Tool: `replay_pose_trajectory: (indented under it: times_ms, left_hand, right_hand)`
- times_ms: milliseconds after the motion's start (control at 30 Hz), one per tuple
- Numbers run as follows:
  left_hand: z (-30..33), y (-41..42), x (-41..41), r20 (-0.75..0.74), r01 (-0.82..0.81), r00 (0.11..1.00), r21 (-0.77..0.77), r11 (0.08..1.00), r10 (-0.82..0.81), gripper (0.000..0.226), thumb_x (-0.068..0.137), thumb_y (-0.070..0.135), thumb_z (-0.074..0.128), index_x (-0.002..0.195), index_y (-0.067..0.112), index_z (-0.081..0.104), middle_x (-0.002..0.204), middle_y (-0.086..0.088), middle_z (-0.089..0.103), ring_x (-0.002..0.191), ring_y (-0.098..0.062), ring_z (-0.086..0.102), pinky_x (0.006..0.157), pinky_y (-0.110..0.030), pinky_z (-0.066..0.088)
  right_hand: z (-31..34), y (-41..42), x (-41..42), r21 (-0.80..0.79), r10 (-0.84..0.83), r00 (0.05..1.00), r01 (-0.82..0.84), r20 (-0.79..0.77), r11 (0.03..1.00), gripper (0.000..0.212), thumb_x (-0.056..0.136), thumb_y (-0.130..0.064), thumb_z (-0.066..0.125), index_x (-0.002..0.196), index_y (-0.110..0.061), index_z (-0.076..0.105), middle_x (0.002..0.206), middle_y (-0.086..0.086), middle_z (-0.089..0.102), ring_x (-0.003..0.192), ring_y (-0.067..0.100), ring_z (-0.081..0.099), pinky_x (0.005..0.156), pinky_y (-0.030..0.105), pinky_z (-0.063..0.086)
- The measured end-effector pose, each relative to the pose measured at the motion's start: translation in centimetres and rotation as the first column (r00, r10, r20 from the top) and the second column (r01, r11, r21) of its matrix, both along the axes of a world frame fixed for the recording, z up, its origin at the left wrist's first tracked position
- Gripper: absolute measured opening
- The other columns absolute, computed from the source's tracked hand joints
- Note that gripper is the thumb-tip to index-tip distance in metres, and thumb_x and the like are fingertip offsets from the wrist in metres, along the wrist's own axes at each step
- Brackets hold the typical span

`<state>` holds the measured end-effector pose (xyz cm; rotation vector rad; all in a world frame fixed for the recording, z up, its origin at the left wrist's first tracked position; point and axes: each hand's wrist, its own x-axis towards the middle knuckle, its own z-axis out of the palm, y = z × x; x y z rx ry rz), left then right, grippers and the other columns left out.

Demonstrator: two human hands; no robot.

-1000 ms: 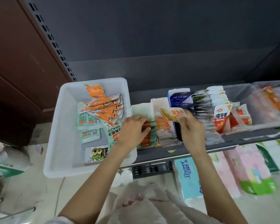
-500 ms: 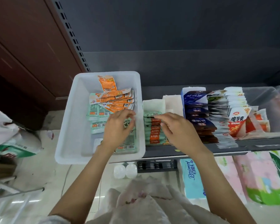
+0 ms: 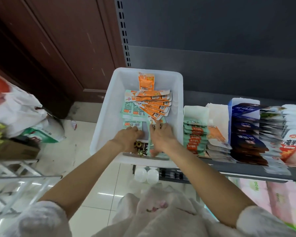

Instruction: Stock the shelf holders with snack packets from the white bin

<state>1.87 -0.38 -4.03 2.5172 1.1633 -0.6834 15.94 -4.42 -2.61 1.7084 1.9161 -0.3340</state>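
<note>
Snack packets (image 3: 153,104), orange and mint green, lie loose in the white bin (image 3: 106,117) at the shelf's left end. Both hands reach into its near half: the left hand (image 3: 129,139) curls onto a green packet (image 3: 132,124) (grip unclear), and the right hand (image 3: 161,137) presses down on another green packet (image 3: 158,124). Shelf holders (image 3: 196,113) stand just right of the bin, partly filled.
</note>
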Motion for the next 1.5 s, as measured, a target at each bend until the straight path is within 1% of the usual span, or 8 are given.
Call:
replay_pose_trajectory:
  times_ms: [400,667,833,933,1100,1233,1367,1500]
  left_hand:
    - [-0.8,0.3,0.8,0.371,-0.371,0.850,-0.086,0.925,0.375,0.051,0.082,0.033,0.066,0.128,0.018,0.048,0.121,-0.005,0.056,0.107,-0.025,0.056,0.087,-0.037,0.048]
    - [-1.1,0.9,3.0,0.239,-0.502,0.836,-0.031,0.865,0.494,0.057,0.075,0.044,0.072,0.110,0.006,0.049,0.107,-0.009,0.056,0.097,-0.024,0.058,0.077,-0.030,0.046]
    - [-0.8,1.3,2.4,0.384,-0.637,0.561,-0.366,0.679,0.733,0.054,0.070,0.016,0.079,0.115,0.010,0.049,0.108,-0.008,0.065,0.097,-0.024,0.061,0.079,-0.032,0.049]
    - [1.2,1.7,1.0,0.453,-0.578,0.400,-0.550,0.603,0.797,0.046,0.073,0.005,0.075,0.115,0.014,0.058,0.108,-0.010,0.067,0.093,-0.023,0.062,0.086,-0.036,0.052]
    - [6.7,1.2,-1.3,0.633,-0.513,0.461,-0.383,0.769,0.622,0.025,0.080,0.017,0.073,0.104,0.022,0.071,0.090,0.004,0.070,0.074,-0.017,0.062,0.073,-0.028,0.051]
    - [11.5,0.3,-0.6,0.763,-0.279,0.392,-0.433,0.857,0.513,0.021,0.079,0.014,0.074,0.097,0.022,0.069,0.091,0.002,0.072,0.076,-0.016,0.065,0.075,-0.027,0.054]
    - [13.5,0.1,1.5,0.850,-0.253,0.191,-0.441,0.861,0.491,0.031,0.080,0.016,0.072,0.109,0.022,0.063,0.089,0.009,0.071,0.082,-0.001,0.063,0.077,-0.016,0.048]
    - [13.4,-0.3,4.8,0.844,-0.127,0.234,-0.465,0.876,0.483,0.029,0.080,0.015,0.071,0.107,0.020,0.062,0.096,0.002,0.071,0.085,-0.005,0.064,0.077,-0.017,0.049]
  right_hand:
    - [-0.2,0.4,0.2,0.230,-0.070,0.962,0.133,-0.264,0.964,0.035,0.089,0.006,0.049,0.121,-0.004,0.056,0.116,0.014,0.059,0.104,0.030,0.060,0.078,0.036,0.049]
    - [-0.9,0.5,0.9,0.129,-0.121,0.921,0.180,-0.371,0.975,0.037,0.085,-0.005,0.062,0.122,-0.007,0.055,0.122,0.012,0.057,0.109,0.030,0.056,0.083,0.036,0.048]
    - [-0.6,0.2,0.8,0.064,-0.195,0.862,0.254,-0.468,0.965,0.052,0.086,-0.004,0.060,0.134,-0.011,0.042,0.126,0.011,0.055,0.113,0.029,0.055,0.083,0.035,0.046]
    - [0.6,-0.1,1.3,0.105,-0.213,0.761,0.346,-0.613,0.932,0.055,0.086,-0.008,0.064,0.135,-0.014,0.042,0.129,0.009,0.053,0.114,0.027,0.054,0.089,0.035,0.045]
    - [4.3,-0.5,2.7,0.280,-0.004,0.593,0.387,-0.805,0.878,0.075,0.081,-0.018,0.071,0.144,-0.021,0.031,0.147,0.001,0.038,0.136,0.018,0.032,0.113,0.039,0.028]
    - [7.8,-0.8,3.7,0.227,0.021,0.466,0.391,-0.884,0.892,0.070,0.079,-0.027,0.074,0.139,-0.032,0.038,0.128,-0.009,0.057,0.120,0.006,0.048,0.098,0.031,0.040]
    - [10.1,-2.5,5.9,0.061,-0.010,0.123,0.563,-0.992,0.824,0.022,0.082,-0.020,0.072,0.101,-0.026,0.064,0.097,-0.015,0.069,0.089,-0.001,0.066,0.078,0.025,0.054]
    - [11.3,-4.7,9.0,-0.158,0.002,-0.221,0.703,-0.975,0.693,0.023,0.085,-0.009,0.067,0.103,-0.021,0.063,0.100,-0.008,0.070,0.090,0.004,0.067,0.070,0.016,0.052]
